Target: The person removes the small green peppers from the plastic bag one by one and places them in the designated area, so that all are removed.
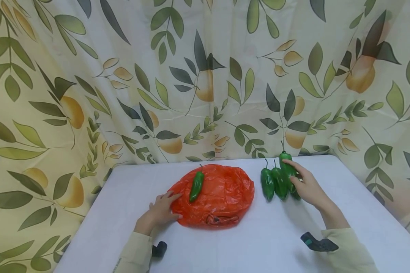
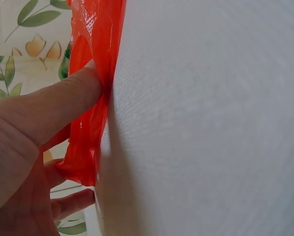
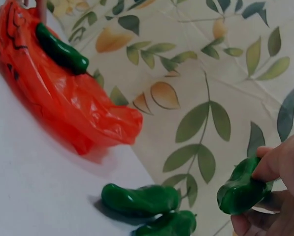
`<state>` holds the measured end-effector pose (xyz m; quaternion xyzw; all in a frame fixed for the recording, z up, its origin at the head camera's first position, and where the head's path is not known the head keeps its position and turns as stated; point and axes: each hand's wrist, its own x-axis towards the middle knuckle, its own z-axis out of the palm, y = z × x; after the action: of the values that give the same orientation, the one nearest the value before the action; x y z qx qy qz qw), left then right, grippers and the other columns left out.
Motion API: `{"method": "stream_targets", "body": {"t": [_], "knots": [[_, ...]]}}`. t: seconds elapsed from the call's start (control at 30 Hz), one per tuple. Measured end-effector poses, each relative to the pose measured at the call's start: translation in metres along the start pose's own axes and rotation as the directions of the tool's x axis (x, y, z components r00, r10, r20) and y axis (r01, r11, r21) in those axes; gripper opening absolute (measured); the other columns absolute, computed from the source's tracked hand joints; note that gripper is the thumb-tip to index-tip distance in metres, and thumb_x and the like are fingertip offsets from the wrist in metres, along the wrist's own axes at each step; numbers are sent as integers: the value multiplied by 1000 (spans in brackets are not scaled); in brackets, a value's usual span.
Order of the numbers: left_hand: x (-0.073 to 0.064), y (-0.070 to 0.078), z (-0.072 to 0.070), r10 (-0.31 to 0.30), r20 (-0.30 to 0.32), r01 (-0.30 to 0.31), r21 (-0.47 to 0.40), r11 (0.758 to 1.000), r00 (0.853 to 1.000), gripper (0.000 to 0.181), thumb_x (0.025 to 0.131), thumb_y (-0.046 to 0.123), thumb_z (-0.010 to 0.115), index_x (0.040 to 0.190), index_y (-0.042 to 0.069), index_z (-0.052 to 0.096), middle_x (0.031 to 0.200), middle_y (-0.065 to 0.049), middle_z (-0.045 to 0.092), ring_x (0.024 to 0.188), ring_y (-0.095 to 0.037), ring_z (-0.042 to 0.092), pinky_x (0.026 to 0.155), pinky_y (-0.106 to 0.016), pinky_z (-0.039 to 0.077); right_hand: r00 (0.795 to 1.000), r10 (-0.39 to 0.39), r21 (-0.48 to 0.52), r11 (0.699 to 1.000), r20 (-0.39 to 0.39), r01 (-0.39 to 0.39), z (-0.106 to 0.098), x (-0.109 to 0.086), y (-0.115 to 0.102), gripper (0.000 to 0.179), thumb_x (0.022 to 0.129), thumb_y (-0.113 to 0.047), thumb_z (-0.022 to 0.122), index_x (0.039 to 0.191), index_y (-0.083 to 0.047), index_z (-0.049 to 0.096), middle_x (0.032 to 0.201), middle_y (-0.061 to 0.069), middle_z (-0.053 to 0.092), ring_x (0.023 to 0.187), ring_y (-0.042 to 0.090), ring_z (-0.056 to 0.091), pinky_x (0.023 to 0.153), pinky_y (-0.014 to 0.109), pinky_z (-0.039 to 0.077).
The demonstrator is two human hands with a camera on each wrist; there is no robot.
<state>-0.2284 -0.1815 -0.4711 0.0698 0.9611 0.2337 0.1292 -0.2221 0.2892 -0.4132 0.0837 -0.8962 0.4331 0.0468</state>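
Observation:
A crumpled red plastic bag [image 1: 225, 189] lies on the white table with one green chili pepper [image 1: 196, 186] on its left part. My left hand [image 1: 162, 210] rests at the bag's left edge, fingers spread; in the left wrist view the thumb [image 2: 70, 101] presses against the red plastic. On the right, my right hand [image 1: 307, 187] grips a green chili pepper [image 3: 240, 189] between thumb and fingers, raised off the table in the right wrist view. Beside it lie more green chili peppers [image 1: 267, 184], stems pointing away; one is partly hidden under the held pepper and hand.
The white table [image 1: 253, 246] ends at a back edge just behind the bag and peppers. A leaf-and-fruit patterned curtain [image 1: 225, 125] hangs behind and along both sides. Dark wrist devices [image 1: 319, 242] sit at both sleeves.

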Motion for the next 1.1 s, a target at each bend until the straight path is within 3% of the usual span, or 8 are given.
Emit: {"method": "stream_targets", "body": {"t": [0.17,0.5,0.77,1.1], "knots": [[2,-2,1,-2,0,2,4,1000,1000,78,80,33,85,150,25,50,162,-12,37,146,-43,30,112,-81,22,999,50,2,999,-6,-50,-8,-1,10,60,102,2,35,160,-7,23,157,40,23,127,60,43,94,65,53],[-1,-1,0,-7,-2,7,1,1000,1000,79,80,32,85,150,26,50,161,-11,37,145,-43,31,112,-80,22,993,119,29,992,-12,-119,-18,-1,31,62,101,3,32,161,-5,18,162,40,9,138,69,25,105,78,35],[-1,0,0,-12,-4,12,6,1000,1000,79,80,32,85,150,27,50,161,-10,38,145,-42,31,113,-79,23,987,160,8,987,-19,-160,-23,-3,45,63,100,4,31,161,-4,17,162,39,6,138,68,25,103,73,41],[2,-1,1,12,-7,-12,9,1000,1000,78,80,35,85,149,25,51,161,-12,38,144,-43,33,111,-81,24,983,181,7,984,-31,-181,-24,-3,65,64,97,6,31,159,0,18,160,42,6,139,68,22,105,76,36]]}}
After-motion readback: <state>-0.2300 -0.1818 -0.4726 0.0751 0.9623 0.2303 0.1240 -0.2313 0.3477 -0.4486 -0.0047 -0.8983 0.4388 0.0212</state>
